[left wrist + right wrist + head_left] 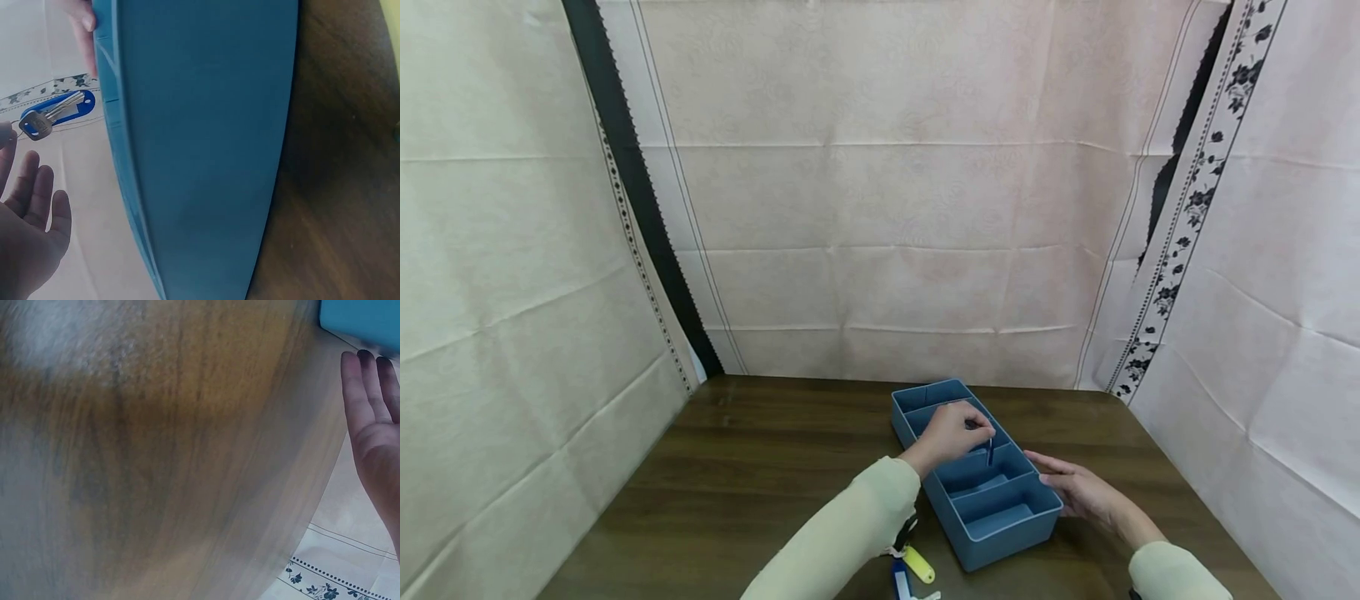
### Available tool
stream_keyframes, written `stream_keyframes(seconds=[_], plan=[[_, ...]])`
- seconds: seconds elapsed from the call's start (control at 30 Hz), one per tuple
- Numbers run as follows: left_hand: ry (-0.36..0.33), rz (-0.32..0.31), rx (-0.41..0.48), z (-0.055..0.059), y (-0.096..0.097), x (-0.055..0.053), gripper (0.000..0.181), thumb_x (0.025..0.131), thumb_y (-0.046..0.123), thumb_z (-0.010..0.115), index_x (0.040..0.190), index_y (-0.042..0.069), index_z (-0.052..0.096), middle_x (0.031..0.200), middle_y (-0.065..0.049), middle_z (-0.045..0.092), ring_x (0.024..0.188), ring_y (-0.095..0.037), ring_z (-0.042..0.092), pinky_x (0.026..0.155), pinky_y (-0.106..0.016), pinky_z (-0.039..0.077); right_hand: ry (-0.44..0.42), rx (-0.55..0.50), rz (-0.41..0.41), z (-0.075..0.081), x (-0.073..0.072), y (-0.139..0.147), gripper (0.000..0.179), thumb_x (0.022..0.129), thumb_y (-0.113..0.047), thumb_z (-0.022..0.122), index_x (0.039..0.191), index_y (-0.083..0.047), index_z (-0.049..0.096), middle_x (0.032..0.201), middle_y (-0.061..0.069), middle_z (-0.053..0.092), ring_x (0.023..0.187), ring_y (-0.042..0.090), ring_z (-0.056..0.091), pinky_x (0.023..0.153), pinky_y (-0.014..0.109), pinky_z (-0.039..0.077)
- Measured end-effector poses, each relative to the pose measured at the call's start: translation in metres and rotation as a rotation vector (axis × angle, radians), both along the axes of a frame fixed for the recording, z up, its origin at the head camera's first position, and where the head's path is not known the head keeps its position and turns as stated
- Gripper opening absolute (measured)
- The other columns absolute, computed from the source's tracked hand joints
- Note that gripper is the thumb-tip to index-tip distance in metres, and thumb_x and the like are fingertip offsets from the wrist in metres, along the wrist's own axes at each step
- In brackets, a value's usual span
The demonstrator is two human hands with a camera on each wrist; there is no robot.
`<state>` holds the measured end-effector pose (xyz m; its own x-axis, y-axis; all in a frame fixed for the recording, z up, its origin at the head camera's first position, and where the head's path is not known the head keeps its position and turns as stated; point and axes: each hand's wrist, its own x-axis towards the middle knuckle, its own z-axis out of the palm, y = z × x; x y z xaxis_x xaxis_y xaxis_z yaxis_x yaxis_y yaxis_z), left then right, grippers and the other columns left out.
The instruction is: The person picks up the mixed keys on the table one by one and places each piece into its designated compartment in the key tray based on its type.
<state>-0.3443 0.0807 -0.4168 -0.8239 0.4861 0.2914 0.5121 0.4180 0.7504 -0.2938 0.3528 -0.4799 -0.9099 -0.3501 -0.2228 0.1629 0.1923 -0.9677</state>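
A long blue divided box point(1000, 552) stands on the table, its compartments in a row. My left hand point(953, 432) is over the box's middle. Its fingertips pinch the ring of a key point(37, 126) with a blue key tag point(87, 103), which hangs down above the compartments. The other fingers of that hand are loosely bent in the left wrist view. On the right, my right hand point(1082, 492) rests beside the box with fairly straight fingers point(356, 394) at its side wall. Whether every fingertip touches it is hard to tell.
Left of the box's near end lie a yellow key tag point(919, 565) and a blue one point(901, 579), partly behind the left sleeve. A white piece point(931, 596) shows at the bottom edge. Pale cloth point(880, 200) hangs around the wooden table point(760, 475).
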Motion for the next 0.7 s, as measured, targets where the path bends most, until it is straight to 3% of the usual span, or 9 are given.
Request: stream_keyframes(seconds=[0.2, 0.7], plan=[[-0.034, 0.013, -0.008, -0.009, 0.005, 0.000, 0.011, 0.094, 0.026, 0.070, 0.088, 0.021, 0.076, 0.089, 0.013, 0.060, 0.082, -0.004, 0.054, 0.072, -0.021, 0.049, -0.021, -0.052, 0.016, 0.000, 0.002, 0.000, 0.062, 0.103, -0.021, 0.052, 0.155, -0.005, 0.024, 0.152, 0.030, 0.033, 0.123, 0.038, 0.054, 0.090, 0.059, 0.048], [-0.043, 0.001, -0.046, -0.012, 0.007, 0.003, 0.008, 0.093, 0.026, 0.071, 0.088, 0.023, 0.075, 0.091, 0.015, 0.060, 0.085, -0.004, 0.054, 0.076, -0.023, 0.049, -0.023, -0.070, 0.036, 0.001, 0.003, -0.001, 0.062, 0.104, -0.022, 0.051, 0.156, -0.005, 0.022, 0.152, 0.030, 0.033, 0.125, 0.040, 0.052, 0.091, 0.060, 0.048]])
